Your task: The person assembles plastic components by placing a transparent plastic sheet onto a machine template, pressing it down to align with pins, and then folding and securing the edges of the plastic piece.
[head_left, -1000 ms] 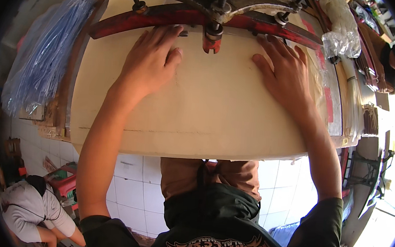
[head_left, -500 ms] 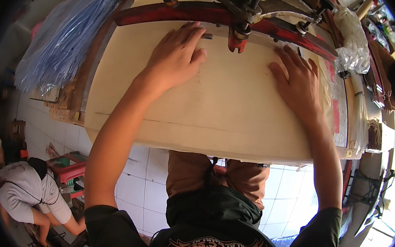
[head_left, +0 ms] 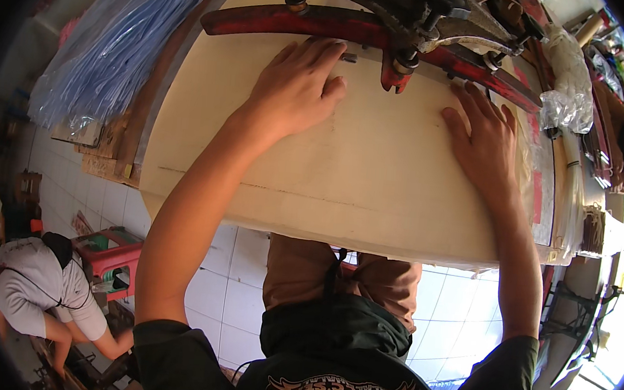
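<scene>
A large cream sheet [head_left: 372, 178] lies flat in front of me, with a faint dark line across its near part. My left hand [head_left: 299, 84] rests palm down on it, fingers stretched forward to the red metal bar [head_left: 296, 22], the thumb pointing right. Beside those fingertips is a small dark metal piece [head_left: 349, 58]. My right hand [head_left: 481, 139] lies on the sheet's right side, fingers extended and somewhat apart, their tips near the bar's right half. Both hands are open and hold nothing. Whether the fingertips touch the bar, I cannot tell.
A dark metal frame with bolts [head_left: 420, 27] sits over the bar. Bluish clear plastic sleeves [head_left: 122, 48] are piled at the left. A bundle wrapped in plastic [head_left: 568, 83] is at the right. Lower left, another person [head_left: 41, 284] bends beside a red stool [head_left: 113, 256].
The view has shifted slightly, so the bar, sheet and plastic appear farther right. Both hands keep about the same place on the sheet.
</scene>
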A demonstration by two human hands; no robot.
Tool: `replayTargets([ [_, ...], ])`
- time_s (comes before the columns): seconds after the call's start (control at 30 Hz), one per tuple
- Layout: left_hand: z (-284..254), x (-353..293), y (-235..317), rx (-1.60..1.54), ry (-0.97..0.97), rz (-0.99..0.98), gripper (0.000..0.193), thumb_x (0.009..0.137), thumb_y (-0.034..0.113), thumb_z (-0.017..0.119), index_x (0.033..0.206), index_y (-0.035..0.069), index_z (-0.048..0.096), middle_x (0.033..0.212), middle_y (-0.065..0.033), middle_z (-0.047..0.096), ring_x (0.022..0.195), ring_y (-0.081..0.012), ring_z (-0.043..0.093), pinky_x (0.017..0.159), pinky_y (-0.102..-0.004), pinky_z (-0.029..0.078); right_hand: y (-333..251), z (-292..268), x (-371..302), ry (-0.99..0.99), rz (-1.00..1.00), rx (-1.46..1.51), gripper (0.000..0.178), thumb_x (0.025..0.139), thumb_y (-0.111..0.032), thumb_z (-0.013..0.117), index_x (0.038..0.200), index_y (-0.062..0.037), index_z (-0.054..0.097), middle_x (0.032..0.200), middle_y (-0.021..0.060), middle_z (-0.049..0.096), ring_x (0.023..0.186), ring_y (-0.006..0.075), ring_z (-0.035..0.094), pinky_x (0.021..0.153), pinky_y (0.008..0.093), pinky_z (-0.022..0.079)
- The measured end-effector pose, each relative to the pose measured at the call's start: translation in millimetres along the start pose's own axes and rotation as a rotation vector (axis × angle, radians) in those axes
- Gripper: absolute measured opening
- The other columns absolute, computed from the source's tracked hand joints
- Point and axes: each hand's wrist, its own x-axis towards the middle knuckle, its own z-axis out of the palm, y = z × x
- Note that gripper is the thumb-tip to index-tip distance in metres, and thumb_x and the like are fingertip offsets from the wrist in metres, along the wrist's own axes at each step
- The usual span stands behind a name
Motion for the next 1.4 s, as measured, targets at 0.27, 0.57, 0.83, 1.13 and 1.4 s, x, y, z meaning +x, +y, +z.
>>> replayTargets([
  [0.27,-1.4,-1.0,0.0,0.012,-0.019,-0.009,0.052,0.096,0.03,0.048,0.141,0.006,0.043,0.143,-0.0147,0.047,0.129,-0.0335,0.046,0.111,-0.0411,0.035,-2.4,-1.6,0.4,0.0,-0.001,0.006,0.042,0.095,-0.039,0.056,0.127,-0.0132,0.062,0.129,0.0163,0.061,0.117,0.033,0.06,0.105,0.0537,0.036],
  [0.57,3.2,0.7,-4.2,0.063,-0.008,0.038,0.051,0.096,0.027,0.049,0.141,0.003,0.043,0.144,-0.0174,0.046,0.129,-0.0364,0.045,0.113,-0.0448,0.032,-3.0,-3.6,1.2,-0.001,0.001,0.045,0.042,0.093,-0.036,0.058,0.127,-0.0121,0.061,0.127,0.0116,0.062,0.115,0.0307,0.06,0.105,0.0533,0.035],
  [0.83,-2.2,2.7,1.5,0.015,-0.026,0.036,0.052,0.095,0.023,0.05,0.141,0.001,0.042,0.141,-0.0193,0.047,0.129,-0.0379,0.045,0.114,-0.0484,0.03,-1.5,-6.8,1.8,-0.004,0.004,0.05,0.042,0.093,-0.035,0.058,0.127,-0.0097,0.06,0.122,0.012,0.063,0.114,0.0291,0.06,0.104,0.0552,0.034],
  [1.13,-1.9,2.9,1.6,0.043,-0.02,0.039,0.052,0.095,0.028,0.048,0.14,0.002,0.044,0.138,-0.0158,0.051,0.128,-0.0336,0.047,0.114,-0.049,0.031,-1.6,-7.5,0.6,-0.003,0.006,0.039,0.044,0.093,-0.036,0.058,0.127,-0.0079,0.06,0.121,0.0138,0.063,0.115,0.0294,0.06,0.104,0.0558,0.035],
  [1.4,2.7,2.1,-2.0,0.056,0.004,0.051,0.051,0.095,0.027,0.048,0.139,0.002,0.045,0.141,-0.0161,0.05,0.13,-0.0335,0.046,0.113,-0.0487,0.032,-0.8,-3.4,-0.5,0.033,-0.01,0.018,0.043,0.093,-0.036,0.058,0.126,-0.0089,0.061,0.123,0.0142,0.063,0.115,0.0295,0.06,0.103,0.0556,0.035],
])
